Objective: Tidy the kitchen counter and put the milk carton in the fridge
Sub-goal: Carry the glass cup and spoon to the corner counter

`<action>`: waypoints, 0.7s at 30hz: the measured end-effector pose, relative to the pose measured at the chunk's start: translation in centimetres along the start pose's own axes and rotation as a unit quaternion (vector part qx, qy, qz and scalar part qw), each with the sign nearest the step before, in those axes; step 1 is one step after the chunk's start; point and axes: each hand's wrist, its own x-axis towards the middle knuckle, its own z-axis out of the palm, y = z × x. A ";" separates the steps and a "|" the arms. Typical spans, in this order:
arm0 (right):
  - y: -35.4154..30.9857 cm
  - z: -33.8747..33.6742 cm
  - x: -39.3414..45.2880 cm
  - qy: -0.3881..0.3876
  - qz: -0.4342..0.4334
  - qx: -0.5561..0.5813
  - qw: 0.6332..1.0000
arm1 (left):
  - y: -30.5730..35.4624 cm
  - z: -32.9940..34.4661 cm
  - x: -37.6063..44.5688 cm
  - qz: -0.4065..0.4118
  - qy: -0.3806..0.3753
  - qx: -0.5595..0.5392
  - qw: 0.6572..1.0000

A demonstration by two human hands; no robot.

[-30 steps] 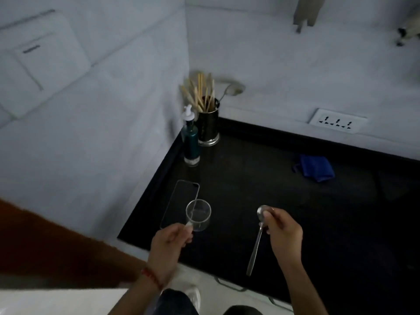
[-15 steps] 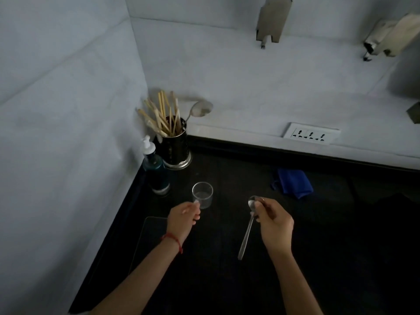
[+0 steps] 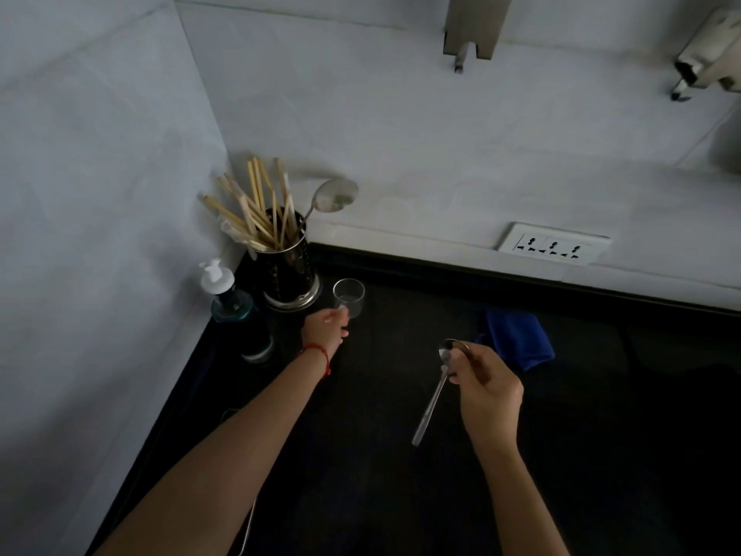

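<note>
Both hands advanced: left hand [image 3: 325, 329] apparently lands glass [image 3: 349, 302] beside holder [image 3: 289, 274].

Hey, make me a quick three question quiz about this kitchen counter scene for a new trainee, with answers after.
1. True or false: the right hand grips a spoon.
2. What does the left hand hold? A) soap bottle B) small clear glass C) blue cloth
3. Fill in: the utensil holder stands in the counter's far ____ corner.

Key:
1. True.
2. B, the small clear glass; the soap bottle and blue cloth sit untouched.
3. Left.
</note>
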 end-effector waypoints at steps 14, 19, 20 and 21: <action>0.0 1.3 1.7 -0.022 0.015 0.016 1.000 | -0.3 -0.5 0.4 0.013 0.015 0.081 0.996; -2.5 3.5 3.4 -0.041 -0.019 0.019 0.999 | -2.5 -1.9 -2.7 0.132 0.008 0.294 0.947; -3.1 4.1 3.9 -0.042 -0.032 0.018 0.998 | -3.2 -2.2 -3.4 0.160 0.005 0.351 0.922; -3.9 4.7 4.4 -0.043 -0.046 0.018 0.998 | -3.9 -2.4 -4.0 0.179 -0.007 0.408 0.895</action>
